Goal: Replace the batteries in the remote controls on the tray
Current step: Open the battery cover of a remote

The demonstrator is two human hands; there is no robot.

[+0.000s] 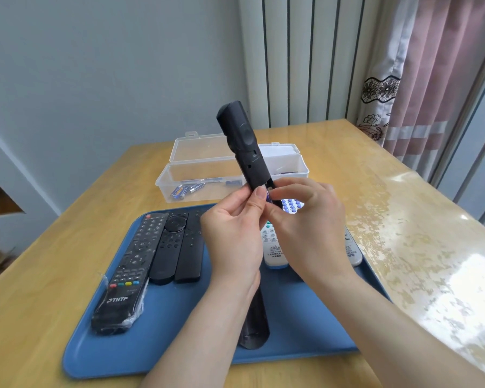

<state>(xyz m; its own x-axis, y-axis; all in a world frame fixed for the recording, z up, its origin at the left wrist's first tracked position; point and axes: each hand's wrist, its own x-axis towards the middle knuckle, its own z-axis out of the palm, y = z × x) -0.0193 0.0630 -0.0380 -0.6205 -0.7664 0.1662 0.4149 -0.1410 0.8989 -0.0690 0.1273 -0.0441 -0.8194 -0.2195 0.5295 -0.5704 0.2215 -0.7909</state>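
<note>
wooden table [347, 169] under a glossy clear cover carried the work, with a grey wall and a ribbed radiator behind; above it the black remote control [244, 147] stood nearly upright in the air over the blue tray [95, 357], back to the camera, its battery bay open at the lower end; the left hand [233, 233] was clamped round the remote's lower part, thumb laid beside the bay; the right hand [305, 228] had thumb and forefinger closed on a blue-purple battery [268, 196] at the bay's mouth, though whether the cell was seated or half out could not be told; the step looked like moving a cell in or out of the bay; to do it well, a firm, low left grip would have stopped the body twisting; the cell wanted pressing against the spring end first, then tipping flat, poles matched to the bay's marks, which were too small to read; a slip might have dropped it among the remotes below; on the tray lay a plastic-wrapped black remote [132, 264] at the left, two slim black remotes [170, 247] just beside it, a white remote [273, 247] under the hands, and a long dark piece [254, 326] beneath the left forearm, perhaps the cover; beyond the tray sat an open clear plastic box [199, 175] with loose aaa batteries [185, 189] inside.
</note>
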